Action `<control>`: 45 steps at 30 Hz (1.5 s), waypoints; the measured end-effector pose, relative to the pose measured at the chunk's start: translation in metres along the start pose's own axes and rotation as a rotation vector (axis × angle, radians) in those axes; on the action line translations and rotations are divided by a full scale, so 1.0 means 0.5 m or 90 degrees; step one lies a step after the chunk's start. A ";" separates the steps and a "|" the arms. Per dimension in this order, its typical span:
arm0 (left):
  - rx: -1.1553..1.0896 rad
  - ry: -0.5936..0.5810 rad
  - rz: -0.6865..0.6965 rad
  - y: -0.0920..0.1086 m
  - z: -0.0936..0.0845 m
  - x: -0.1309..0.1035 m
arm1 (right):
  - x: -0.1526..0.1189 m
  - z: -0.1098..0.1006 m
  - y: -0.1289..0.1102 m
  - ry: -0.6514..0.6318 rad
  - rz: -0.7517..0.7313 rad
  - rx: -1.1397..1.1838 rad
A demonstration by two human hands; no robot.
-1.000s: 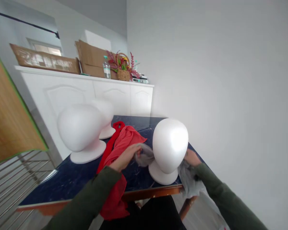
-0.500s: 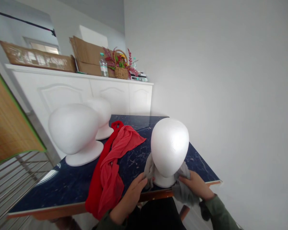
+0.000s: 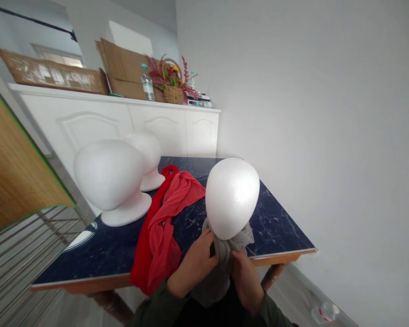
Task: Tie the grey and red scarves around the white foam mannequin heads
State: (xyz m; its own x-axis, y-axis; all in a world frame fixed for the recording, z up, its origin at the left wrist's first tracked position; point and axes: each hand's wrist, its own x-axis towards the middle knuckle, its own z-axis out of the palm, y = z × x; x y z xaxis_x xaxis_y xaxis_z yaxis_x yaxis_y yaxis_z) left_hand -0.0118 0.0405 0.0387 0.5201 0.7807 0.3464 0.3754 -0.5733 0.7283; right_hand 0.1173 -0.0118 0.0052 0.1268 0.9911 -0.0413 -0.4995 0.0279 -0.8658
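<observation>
A white foam head stands at the table's near edge, with a grey scarf around its neck and hanging down in front. My left hand grips the scarf at the left of the neck. On the right, my right hand pinches the scarf just below the foam head. To the left lie a coral scarf and a bright red scarf, side by side and draping over the edge.
Two more white foam heads stand at the left, one nearer and one behind. Beyond the dark blue table, a white cabinet bears cardboard boxes, bottles and a flower basket. A metal rack is at left.
The grey scarf's ends have come together in front of the neck. My right hand has moved left and inward, close to my left hand. The camera view has shifted slightly.
</observation>
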 end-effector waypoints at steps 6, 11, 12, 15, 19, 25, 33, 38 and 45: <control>0.047 0.015 -0.059 -0.004 0.014 0.001 | -0.010 0.026 -0.021 -0.053 0.114 0.089; 0.083 0.031 -0.099 0.008 0.021 0.005 | 0.003 0.030 -0.029 -0.063 0.120 0.018; 0.084 0.038 -0.116 0.011 0.021 0.005 | 0.007 0.027 -0.027 -0.063 0.120 0.001; 0.058 0.072 -0.153 0.013 0.024 0.003 | 0.021 0.017 -0.016 -0.034 0.061 -0.114; -0.070 0.103 -0.131 -0.002 0.027 0.000 | 0.033 0.001 -0.010 0.083 -0.060 -0.479; -0.218 0.082 -0.156 -0.040 0.019 0.014 | 0.029 -0.010 -0.050 0.063 -0.135 -0.843; -0.298 -0.078 -0.125 -0.056 -0.008 0.035 | 0.002 0.011 -0.044 0.086 -0.223 -0.707; -0.221 -0.043 -0.078 -0.032 -0.009 0.012 | 0.017 0.017 -0.006 0.017 -0.179 -0.404; -0.246 -0.002 -0.076 -0.039 -0.001 0.010 | 0.035 0.023 0.032 0.036 -0.162 -0.200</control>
State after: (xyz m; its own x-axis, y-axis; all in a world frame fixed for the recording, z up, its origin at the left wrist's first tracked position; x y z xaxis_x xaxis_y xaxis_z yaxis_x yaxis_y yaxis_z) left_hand -0.0171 0.0555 0.0266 0.4931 0.8350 0.2441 0.1177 -0.3421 0.9323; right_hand 0.1017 0.0077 -0.0033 0.2634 0.9488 0.1744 -0.1611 0.2215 -0.9618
